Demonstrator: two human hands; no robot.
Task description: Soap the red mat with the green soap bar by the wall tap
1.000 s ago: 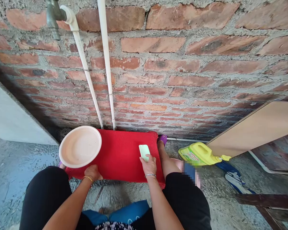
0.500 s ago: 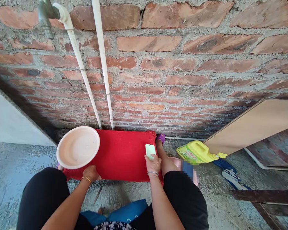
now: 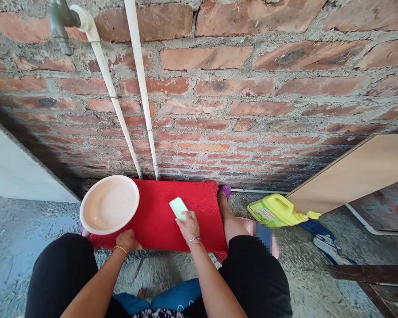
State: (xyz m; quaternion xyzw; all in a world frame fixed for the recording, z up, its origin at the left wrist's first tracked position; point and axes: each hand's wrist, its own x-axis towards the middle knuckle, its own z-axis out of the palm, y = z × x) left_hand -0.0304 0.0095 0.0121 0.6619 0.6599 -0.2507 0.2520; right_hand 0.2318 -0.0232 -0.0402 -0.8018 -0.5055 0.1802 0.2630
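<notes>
Over red cloth: one pale green block, clasped in right hand; left hand curled at near edge, any hold impossible to tell; peach basin at left end, perhaps liable to tipping from a sharp tug on red cloth.

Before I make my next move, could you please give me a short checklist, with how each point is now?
1. Right hand holding the pale green object: ok.
2. Left hand at the red cloth's near edge: ok; whether it grips, cannot tell.
3. Basin clear of the left hand: cannot tell, they are very close.
4. Tap not running: ok, no stream visible.
5. Floor dry: not ok, it shines wet on the left.
</notes>
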